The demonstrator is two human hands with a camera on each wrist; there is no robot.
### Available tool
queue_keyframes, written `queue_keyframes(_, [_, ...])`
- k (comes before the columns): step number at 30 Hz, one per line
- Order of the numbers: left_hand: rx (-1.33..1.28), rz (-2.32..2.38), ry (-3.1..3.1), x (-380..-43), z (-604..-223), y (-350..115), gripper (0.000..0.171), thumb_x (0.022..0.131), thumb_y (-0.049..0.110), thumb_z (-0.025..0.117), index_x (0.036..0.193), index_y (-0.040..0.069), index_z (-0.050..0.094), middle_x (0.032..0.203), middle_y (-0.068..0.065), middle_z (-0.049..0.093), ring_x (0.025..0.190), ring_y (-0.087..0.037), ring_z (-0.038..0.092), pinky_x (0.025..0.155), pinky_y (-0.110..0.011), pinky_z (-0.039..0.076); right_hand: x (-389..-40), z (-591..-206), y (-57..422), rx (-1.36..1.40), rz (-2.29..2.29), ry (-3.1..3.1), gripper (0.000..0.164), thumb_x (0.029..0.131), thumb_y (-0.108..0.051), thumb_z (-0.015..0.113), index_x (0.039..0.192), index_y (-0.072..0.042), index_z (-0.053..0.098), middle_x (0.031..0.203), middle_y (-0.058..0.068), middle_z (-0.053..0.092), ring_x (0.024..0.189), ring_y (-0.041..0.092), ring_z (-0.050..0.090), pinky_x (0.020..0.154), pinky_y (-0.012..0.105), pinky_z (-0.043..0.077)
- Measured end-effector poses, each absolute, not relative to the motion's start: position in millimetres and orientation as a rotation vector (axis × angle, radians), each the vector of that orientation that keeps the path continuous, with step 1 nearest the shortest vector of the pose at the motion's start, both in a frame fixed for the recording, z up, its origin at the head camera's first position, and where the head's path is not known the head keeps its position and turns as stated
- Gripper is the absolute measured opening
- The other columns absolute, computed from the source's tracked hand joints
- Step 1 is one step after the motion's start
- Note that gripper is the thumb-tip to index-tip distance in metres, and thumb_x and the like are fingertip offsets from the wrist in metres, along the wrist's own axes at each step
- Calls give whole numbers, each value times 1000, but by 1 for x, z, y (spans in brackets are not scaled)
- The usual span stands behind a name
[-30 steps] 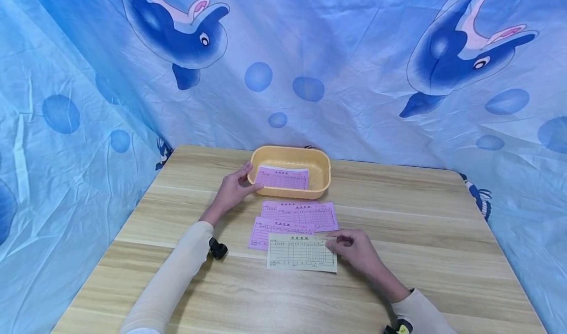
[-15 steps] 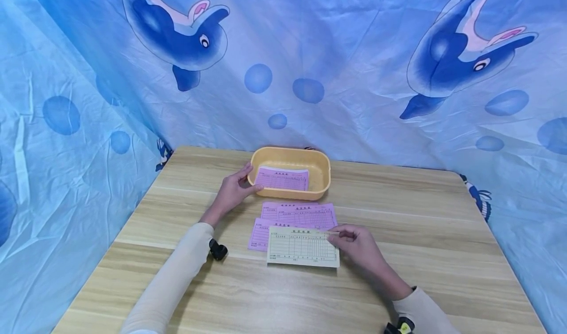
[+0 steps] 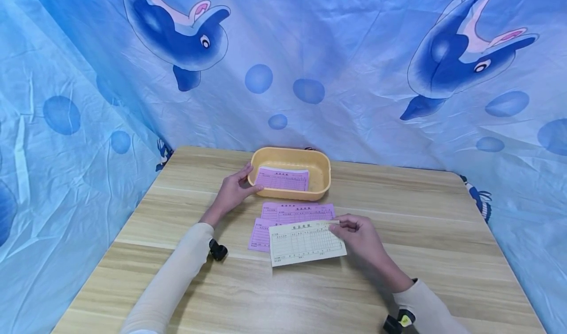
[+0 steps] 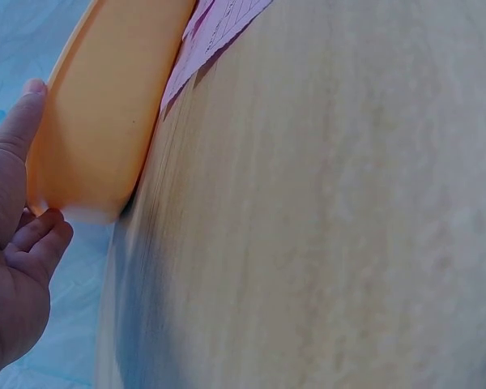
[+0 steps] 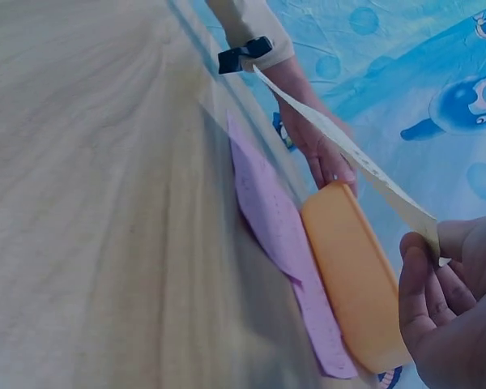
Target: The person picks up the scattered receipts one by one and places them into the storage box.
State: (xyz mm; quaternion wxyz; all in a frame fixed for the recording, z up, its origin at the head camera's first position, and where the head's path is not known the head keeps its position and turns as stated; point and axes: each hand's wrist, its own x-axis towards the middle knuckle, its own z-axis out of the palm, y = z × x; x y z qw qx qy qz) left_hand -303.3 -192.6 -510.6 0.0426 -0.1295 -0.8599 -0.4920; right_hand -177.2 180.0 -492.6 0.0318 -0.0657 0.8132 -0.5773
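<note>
In the head view my right hand pinches a pale green printed slip by its upper right corner. The right wrist view has the slip raised off the table, between the thumb and fingers of that hand. Purple slips of the same kind lie overlapping on the table, partly covered by the green one. Behind them stands a yellow-orange plastic basin with purple slips inside. My left hand grips the basin's left end, thumb at the front and fingers round the side.
A wood-grain table carries everything. Blue dolphin-print cloth hangs behind the back edge and along the sides. Dark devices are strapped at both wrists.
The green slip has lifted from the table and tilted, its right side higher, as my right hand moved slightly up and away. The left hand and basin hold still.
</note>
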Motion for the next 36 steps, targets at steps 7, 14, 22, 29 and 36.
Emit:
queue_keyframes(7, [-394,-1508,-2627,-303,-511,-193,86,85,39,83,151,0,44,163,-11,35,150,-21,35,116,-29,42,-189,-476,177,-145,-1804,2566,25,89,-15,81,107,1,76,92,13,77,78,13,71,70,22,61])
queue_keyframes(14, [-379,-1491,-2646,-303,-511,-193,86,85,38,84,151,1,44,163,-10,34,151,-21,34,118,-31,40,-201,-462,172,-129,-1837,2575,25,89,-17,81,105,2,75,91,12,77,78,13,71,70,22,61])
queue_keyframes(22, [-385,-1484,-2641,-304,-512,-194,87,84,40,84,151,2,45,162,-10,35,151,-22,33,119,-33,39,-216,-443,166,-134,-1855,2605,27,91,-22,80,105,0,76,92,10,77,79,13,70,71,28,62])
queue_keyframes(29, [-398,-1509,-2638,-306,-513,-194,89,83,39,85,151,1,43,163,-11,33,151,-22,34,117,-31,40,-230,-428,160,-125,-1860,2620,32,92,-31,79,109,-5,76,100,9,77,86,15,72,83,40,64])
queue_keyframes(36, [-392,-1509,-2637,-305,-512,-194,82,85,30,85,150,1,45,163,-9,33,150,-22,34,117,-29,39,-249,-421,153,-103,-1892,2645,35,91,-36,79,111,-7,76,104,10,77,92,18,71,82,27,63])
